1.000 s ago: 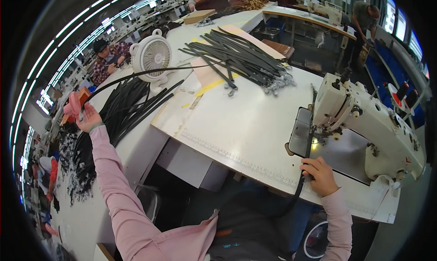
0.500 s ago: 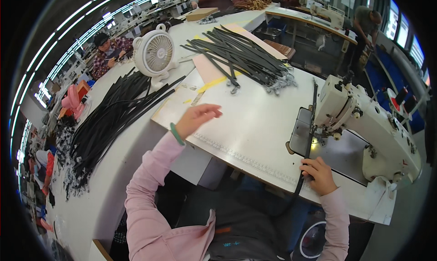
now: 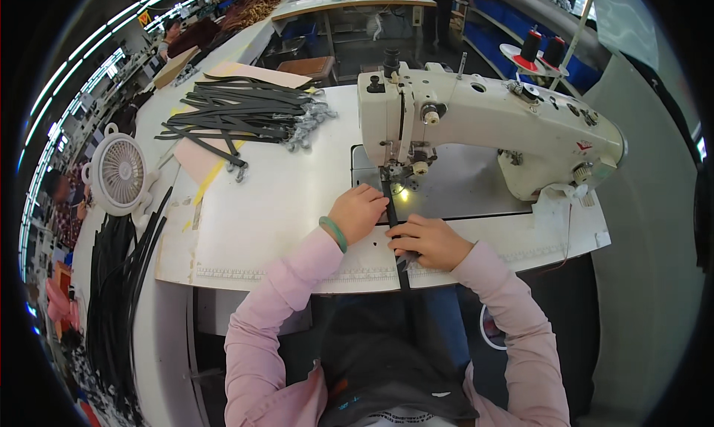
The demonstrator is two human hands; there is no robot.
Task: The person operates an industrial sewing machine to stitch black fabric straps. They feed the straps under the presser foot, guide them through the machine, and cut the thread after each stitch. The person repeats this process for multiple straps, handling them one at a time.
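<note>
A narrow black strap (image 3: 395, 237) runs from the table's front edge up to the needle of a white sewing machine (image 3: 483, 122). My left hand (image 3: 359, 211) lies flat on the table with its fingertips pressing the strap's left side, just below the lit needle area. My right hand (image 3: 425, 241) rests on the strap a little nearer to me, fingers curled over it. Both sleeves are pink, and a green band sits on my left wrist.
A pile of black straps with metal clips (image 3: 245, 114) lies at the table's far left. A small white fan (image 3: 119, 174) stands at the left edge, with a long heap of black straps (image 3: 119, 278) beside it. Thread spools (image 3: 539, 47) stand behind the machine.
My left hand came from the strap heap at the far left across the table to the strap at the needle. The view swung right, centring the sewing machine. My right hand stayed on the strap.
</note>
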